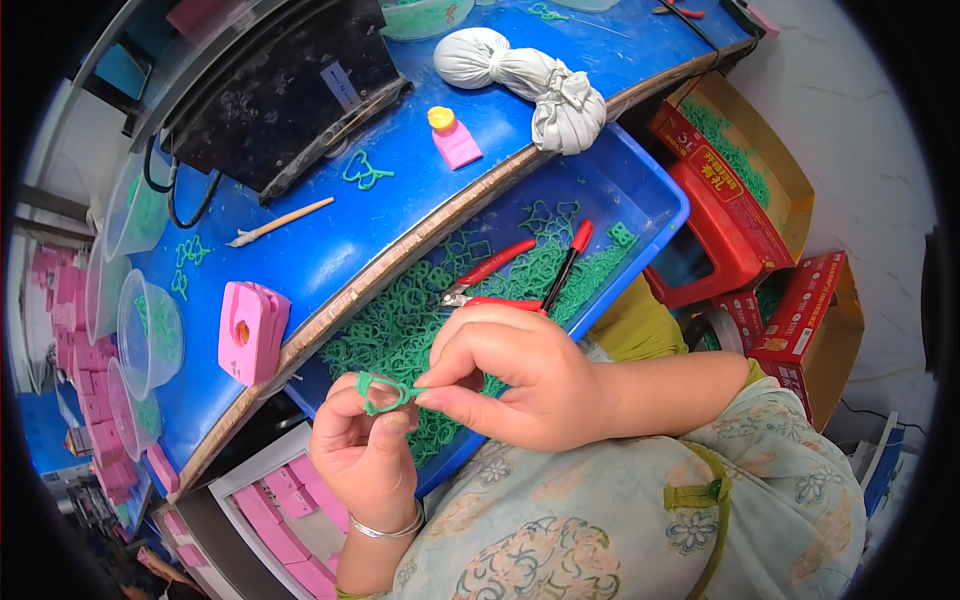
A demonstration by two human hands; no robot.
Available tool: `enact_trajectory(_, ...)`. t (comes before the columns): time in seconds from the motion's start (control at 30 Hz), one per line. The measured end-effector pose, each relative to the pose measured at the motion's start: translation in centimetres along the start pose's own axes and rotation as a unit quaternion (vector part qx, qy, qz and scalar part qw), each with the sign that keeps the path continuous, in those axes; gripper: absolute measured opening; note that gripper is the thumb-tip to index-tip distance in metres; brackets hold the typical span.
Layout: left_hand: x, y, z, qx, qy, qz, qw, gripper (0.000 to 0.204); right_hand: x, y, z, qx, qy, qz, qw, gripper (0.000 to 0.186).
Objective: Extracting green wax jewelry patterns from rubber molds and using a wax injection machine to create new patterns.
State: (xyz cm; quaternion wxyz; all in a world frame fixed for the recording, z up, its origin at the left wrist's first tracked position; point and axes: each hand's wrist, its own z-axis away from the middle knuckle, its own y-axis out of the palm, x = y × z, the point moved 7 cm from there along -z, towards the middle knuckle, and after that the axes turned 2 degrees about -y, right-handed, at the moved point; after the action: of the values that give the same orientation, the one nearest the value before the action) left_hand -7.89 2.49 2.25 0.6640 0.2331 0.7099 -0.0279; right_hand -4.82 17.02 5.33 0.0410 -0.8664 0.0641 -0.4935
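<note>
An open red and yellow carton [735, 165] lies at the upper right beside the blue worktop [330, 250], green pieces inside. Below it, a second red carton [815, 325] stands open. A small white label [340, 85] sits on the black machine [270, 90].

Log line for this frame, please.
left hand: pinches green plastic piece | right hand: pinches same piece | below: blue bin, red-handled cutters

blue worktable [330, 250] with wooden edge | pale tiled floor [850, 130] | red cardboard boxes [800, 320] beside | bright even light
</note>
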Motion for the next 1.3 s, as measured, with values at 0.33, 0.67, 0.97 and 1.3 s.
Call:
enact_trajectory(0.33, -0.8, 0.5, -0.5, -0.034, 0.047, -0.068, 0.996, 0.064, 0.1, 0.1, 0.2, -0.01, -0.01, 0.022, 1.0, 0.014)
enact_trajectory(0.67, -1.0, -1.1, -0.6, -0.094, 0.067, -0.051, 0.992, 0.047, 1.0, 0.1, 0.4, -0.037, -0.093, 0.152, 0.983, 0.019)
enact_trajectory(0.97, 0.0, 0.3, -0.1, 0.021, -0.03, 0.012, 0.999, 0.037, 1.0, -0.2, 0.5, -0.049, -0.092, 0.134, 0.985, 0.024)
enact_trajectory(1.3, 0.8, 1.2, -0.3, -0.01, -0.115, 0.103, 0.988, 0.021, 1.3, 0.2, 0.5, -0.055, -0.123, 0.119, 0.984, 0.026)
